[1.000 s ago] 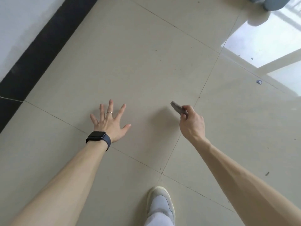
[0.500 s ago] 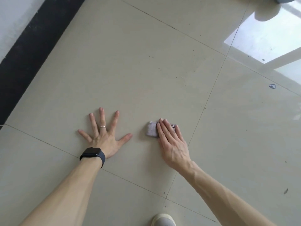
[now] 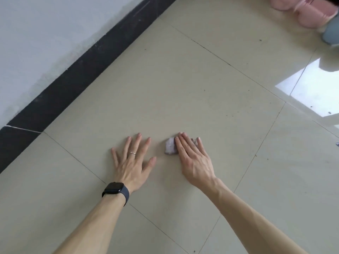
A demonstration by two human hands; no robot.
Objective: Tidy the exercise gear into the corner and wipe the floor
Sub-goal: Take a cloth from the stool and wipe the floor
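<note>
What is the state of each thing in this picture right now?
Beige tiled floor: dark specks scattered.
Small crumpled purple-grey cloth: on the floor, partly covered.
Right hand: open, straight fingers pressing the cloth.
Left hand: open, flat on the floor, fingers spread.
Black smartwatch: strapped on the left wrist.

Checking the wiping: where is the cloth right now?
In the head view, the cloth lies on the floor under the flat right hand, just right of the left hand.
</note>
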